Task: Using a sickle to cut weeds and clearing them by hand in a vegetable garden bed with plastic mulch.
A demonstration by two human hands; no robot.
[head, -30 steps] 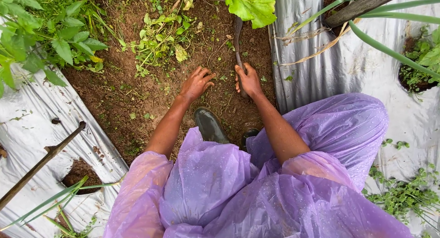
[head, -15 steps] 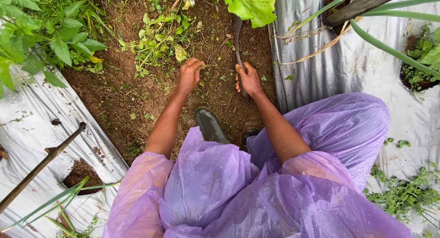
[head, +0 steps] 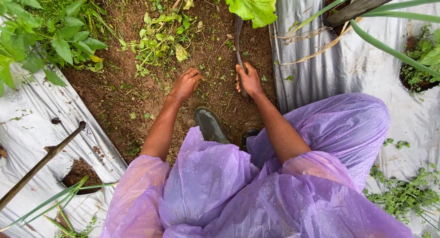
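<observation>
Two silver plastic mulch sheets [head: 339, 59] flank a strip of bare brown soil [head: 133, 96]. Purple rain poncho [head: 256, 187] fills the near edge. Pile of pulled weeds [head: 158, 38] lies at the strip's far end. Dark rubber boot [head: 210, 124] stands on the soil's near edge. Right hand [head: 250, 80] wraps a curved sickle [head: 238, 36], blade pointing away. Left hand [head: 185, 83], fingers curled together, pinches small weed sprigs [head: 204, 75] mid-strip.

Soft overcast daylight, faint shadows, sharp focus.
</observation>
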